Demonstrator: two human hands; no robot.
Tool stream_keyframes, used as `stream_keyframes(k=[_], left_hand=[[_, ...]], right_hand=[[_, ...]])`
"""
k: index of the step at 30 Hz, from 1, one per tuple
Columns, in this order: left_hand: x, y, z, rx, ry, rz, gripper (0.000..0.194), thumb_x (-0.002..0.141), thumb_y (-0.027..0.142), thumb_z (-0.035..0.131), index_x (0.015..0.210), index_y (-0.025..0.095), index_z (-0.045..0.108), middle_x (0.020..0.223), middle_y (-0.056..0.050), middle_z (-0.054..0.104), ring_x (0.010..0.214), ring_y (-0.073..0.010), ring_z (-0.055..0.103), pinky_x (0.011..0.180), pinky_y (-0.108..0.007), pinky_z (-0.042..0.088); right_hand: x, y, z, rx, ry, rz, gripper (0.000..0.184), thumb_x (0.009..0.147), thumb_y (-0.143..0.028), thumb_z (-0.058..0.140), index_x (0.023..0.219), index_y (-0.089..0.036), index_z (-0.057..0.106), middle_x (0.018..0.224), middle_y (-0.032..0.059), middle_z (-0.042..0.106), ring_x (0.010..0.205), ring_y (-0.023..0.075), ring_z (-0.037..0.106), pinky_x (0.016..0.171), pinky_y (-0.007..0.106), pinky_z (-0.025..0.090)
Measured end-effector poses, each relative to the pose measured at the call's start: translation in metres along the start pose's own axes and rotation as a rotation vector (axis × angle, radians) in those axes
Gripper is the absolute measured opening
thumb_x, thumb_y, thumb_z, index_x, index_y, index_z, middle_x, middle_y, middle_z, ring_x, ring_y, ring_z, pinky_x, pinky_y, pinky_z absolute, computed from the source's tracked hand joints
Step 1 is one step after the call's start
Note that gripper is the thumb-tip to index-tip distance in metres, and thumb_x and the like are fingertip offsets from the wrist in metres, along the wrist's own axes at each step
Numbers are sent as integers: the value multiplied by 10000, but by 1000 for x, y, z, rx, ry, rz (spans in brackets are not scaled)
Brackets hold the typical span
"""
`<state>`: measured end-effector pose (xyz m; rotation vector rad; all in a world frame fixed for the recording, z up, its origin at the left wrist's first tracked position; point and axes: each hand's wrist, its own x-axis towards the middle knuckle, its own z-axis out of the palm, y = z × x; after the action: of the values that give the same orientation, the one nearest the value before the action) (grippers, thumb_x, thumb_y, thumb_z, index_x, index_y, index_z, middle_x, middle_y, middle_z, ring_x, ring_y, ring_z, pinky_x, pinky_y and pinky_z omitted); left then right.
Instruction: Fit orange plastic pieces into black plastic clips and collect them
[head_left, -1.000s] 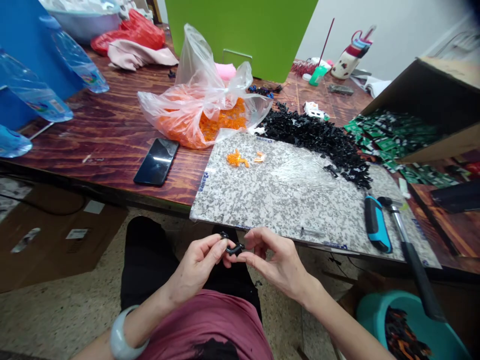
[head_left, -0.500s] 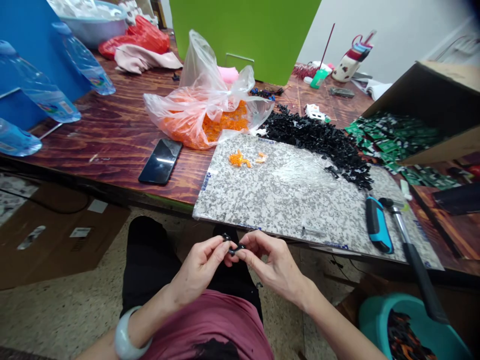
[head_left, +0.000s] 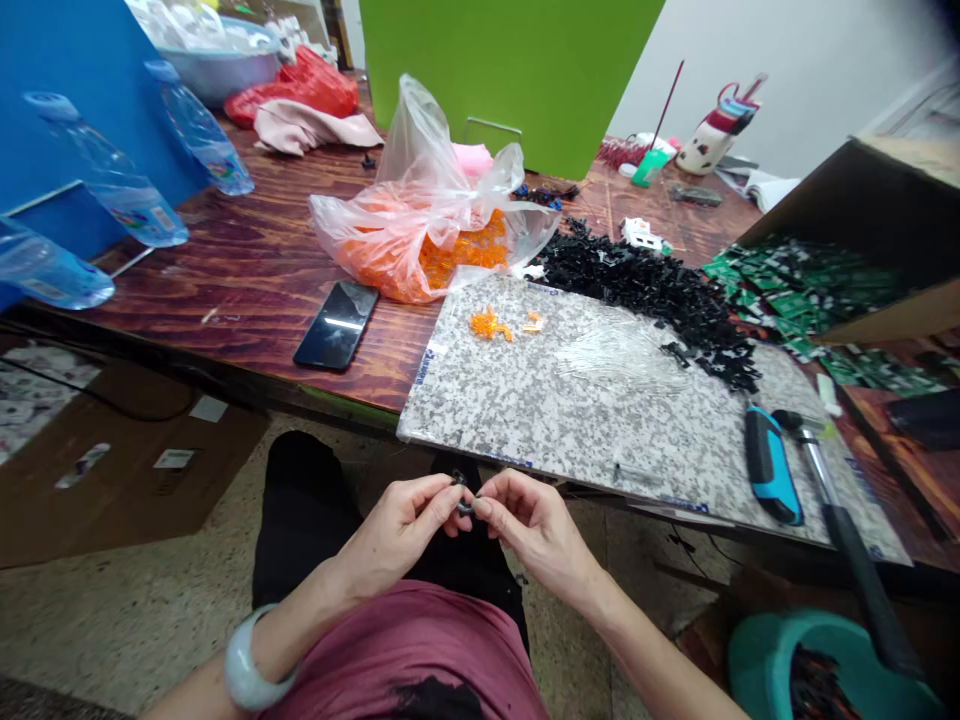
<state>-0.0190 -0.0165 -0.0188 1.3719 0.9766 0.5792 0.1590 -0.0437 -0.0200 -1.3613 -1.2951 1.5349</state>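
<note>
My left hand [head_left: 416,512] pinches a small black plastic part [head_left: 464,508] between thumb and fingers, above my lap and just off the front edge of the table. Thumb and forefinger of my right hand [head_left: 534,525] close on the right end of the same part. The fingertips cover much of it, so its full shape is hidden. Beyond my hands lies a speckled stone-look board [head_left: 510,400]. On it rest a few orange clear plastic pieces [head_left: 490,324], a spread of thin metal pins [head_left: 619,355] and a heap of black plastic parts [head_left: 637,275].
A plastic bag of orange pieces [head_left: 450,245] and a phone [head_left: 337,325] lie left of the board. On its right are a blue-black tool handle [head_left: 772,465] and a hammer [head_left: 840,510] overhanging the edge. A teal tub [head_left: 765,650] stands below; a carton [head_left: 900,240] spills green boards.
The black part has turned between my fingers and less of it shows now. My hands stay close together. The whole view has shifted slightly, with the table appearing further right.
</note>
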Motion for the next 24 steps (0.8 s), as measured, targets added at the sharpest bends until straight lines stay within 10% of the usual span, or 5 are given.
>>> stream_keyframes(k=[24], left_hand=[[0,-7,12,-356,370,-60,249,859,329,574,915,128,710,660,-9,664,592,-108,560,570,-206,442]], right_hand=[[14,4,8,136,69,-91,250,897,-371,519,901,-155,646,706,12,612,564,83,532,489,183,433]])
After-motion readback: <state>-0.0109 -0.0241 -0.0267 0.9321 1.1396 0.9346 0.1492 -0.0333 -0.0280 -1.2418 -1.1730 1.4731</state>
